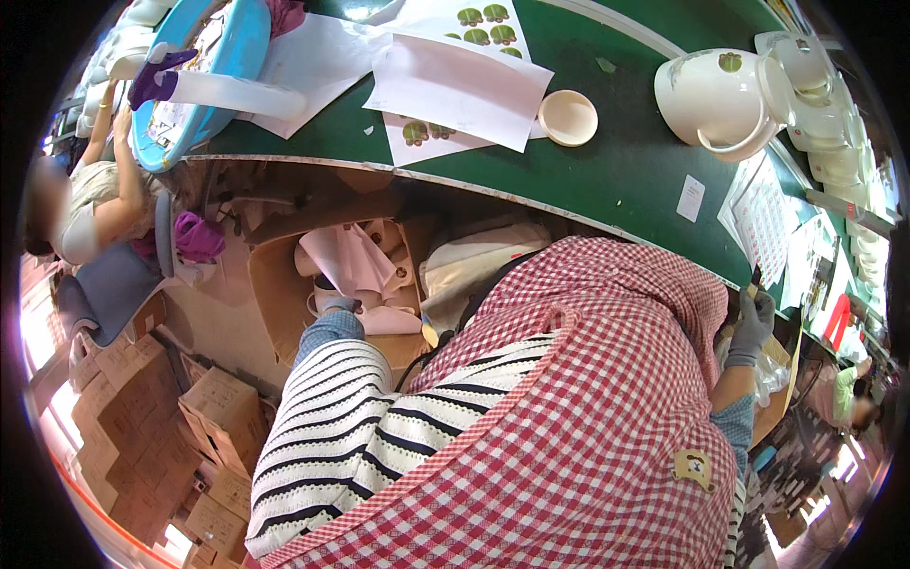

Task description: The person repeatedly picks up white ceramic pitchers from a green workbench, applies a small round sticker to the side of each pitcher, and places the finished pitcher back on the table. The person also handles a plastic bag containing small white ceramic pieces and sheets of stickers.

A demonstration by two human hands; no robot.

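Observation:
At the left, my left hand [339,304] in a grey glove reaches down into an open cardboard box [270,308]. Its fingers are closed at the rim of a white pot with a handle [317,298], which is partly hidden by paper and the hand. Pink-white paper sheets [349,258] lie around it in the box. By the table's right front edge, my right hand [752,329], also gloved in grey, grips a small dark, flat tool with a tan part [755,276]. That tool points up beside printed sheets [761,216].
On the green table [607,180] are a lidded white pot [716,100], a small cream bowl [568,119], paper with green decals [488,28] and a blue basin [248,57]. Stacked cartons [123,398] fill the left floor. A co-worker [100,204] sits at the left.

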